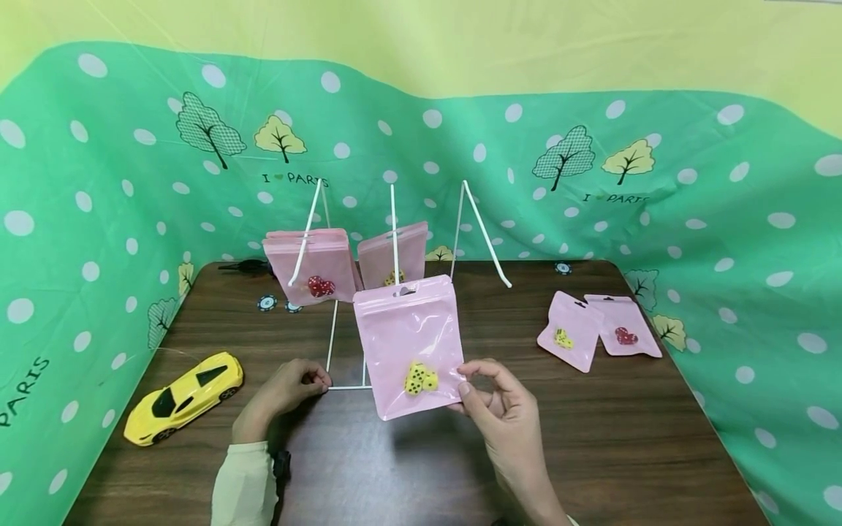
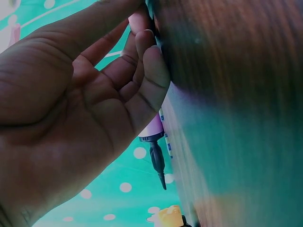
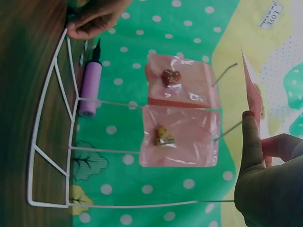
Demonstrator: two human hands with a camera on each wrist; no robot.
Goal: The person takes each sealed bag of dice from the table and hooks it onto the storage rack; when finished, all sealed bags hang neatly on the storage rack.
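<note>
My right hand (image 1: 503, 405) pinches the lower right edge of a pink zip bag (image 1: 395, 343) with yellow dice (image 1: 421, 378) in it. The bag faces me, upright, its hang hole close to the tip of the middle prong of a white wire rack (image 1: 395, 219); whether the prong enters the hole I cannot tell. Low on the table, my left hand (image 1: 289, 394) holds the front left corner of the rack's base. A bag with red dice (image 1: 305, 259) hangs on the left prong, and another bag with yellow dice (image 3: 182, 137) hangs on the middle one.
Two more pink bags lie at the right, one with yellow dice (image 1: 572, 354), one with red dice (image 1: 628, 310). A yellow toy car (image 1: 187, 398) stands at the left. Behind the rack are a purple pump (image 3: 90, 90) and poker chips (image 1: 267, 302). Green fabric (image 1: 421, 139) encloses the table.
</note>
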